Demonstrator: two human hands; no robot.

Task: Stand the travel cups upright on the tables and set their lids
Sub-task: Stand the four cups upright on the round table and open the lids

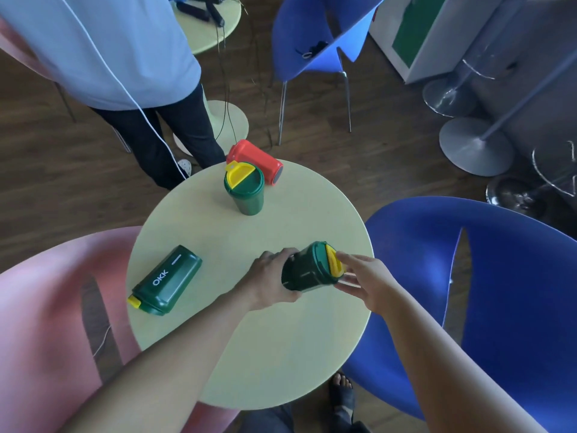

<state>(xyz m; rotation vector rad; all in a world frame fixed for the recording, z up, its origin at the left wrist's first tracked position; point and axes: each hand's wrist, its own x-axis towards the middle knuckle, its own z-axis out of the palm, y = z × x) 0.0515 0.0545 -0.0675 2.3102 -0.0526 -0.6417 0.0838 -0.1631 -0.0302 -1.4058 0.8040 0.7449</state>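
Note:
My left hand (271,278) grips the body of a dark green travel cup (307,270), held tilted above the round pale table (249,339). My right hand (363,278) has its fingers spread at that cup's yellow lid flap (334,260), touching it. Another green cup (245,190) stands upright at the far side, its yellow flap raised. Behind it a red cup (254,160) lies on its side. At the left edge a third green cup (167,281), marked OKK, lies on its side too.
A pink chair (46,323) is at the left, a blue chair (499,292) at the right and another blue chair (312,35) beyond the table. A person in a light blue top (103,48) stands at the far left. A second round table (215,29) is behind.

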